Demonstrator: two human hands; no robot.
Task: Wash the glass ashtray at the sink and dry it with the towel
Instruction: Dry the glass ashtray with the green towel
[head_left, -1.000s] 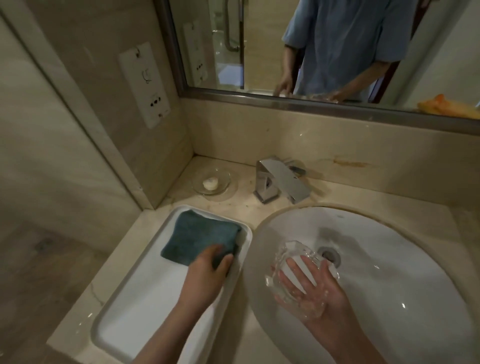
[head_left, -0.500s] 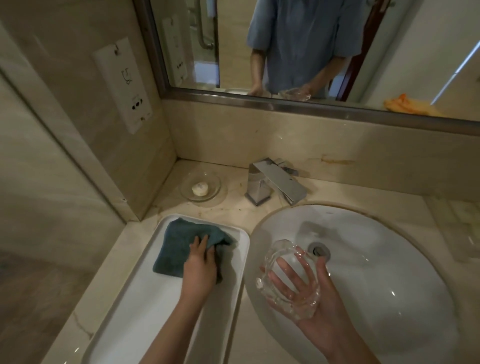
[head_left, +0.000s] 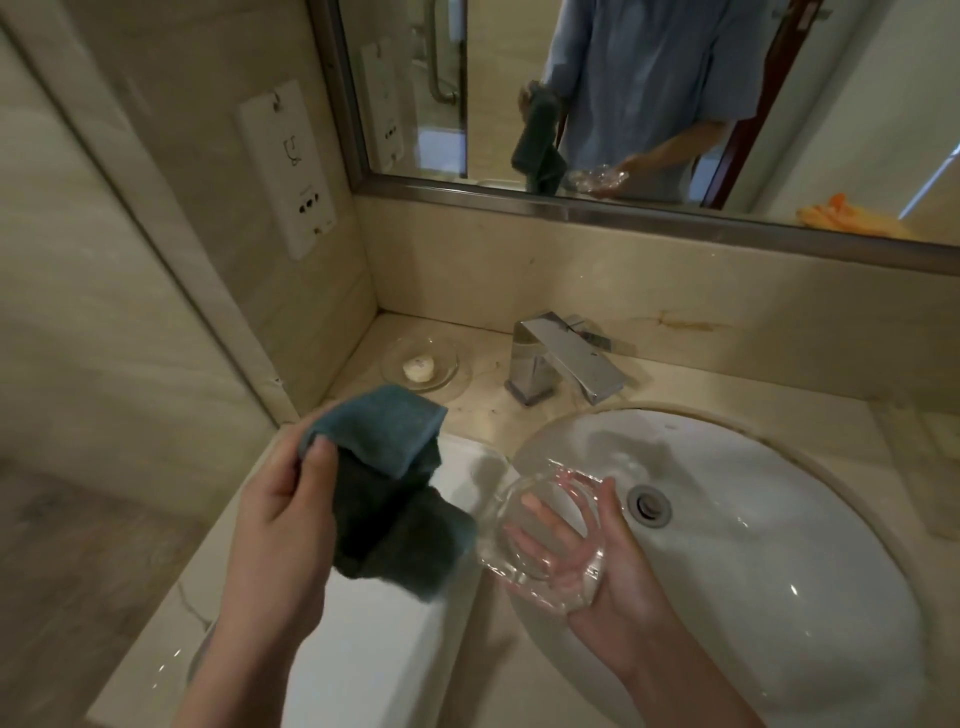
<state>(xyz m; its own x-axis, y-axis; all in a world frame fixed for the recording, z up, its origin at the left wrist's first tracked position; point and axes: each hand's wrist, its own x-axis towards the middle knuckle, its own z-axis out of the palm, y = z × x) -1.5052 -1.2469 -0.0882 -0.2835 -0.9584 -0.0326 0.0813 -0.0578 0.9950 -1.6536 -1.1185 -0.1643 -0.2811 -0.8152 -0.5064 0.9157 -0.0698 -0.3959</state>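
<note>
The left hand pinches the teal towel in a narrow grip above the white tray. The right hand, fingers spread wide, cradles the glass ashtray, seemingly wet, over the sink.

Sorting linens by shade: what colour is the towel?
Dark teal towel, clearest in the head view.

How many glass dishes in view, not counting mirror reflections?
2: the ashtray lying in the right hand over the sink, and the soap dish on the counter left of the faucet.
</note>
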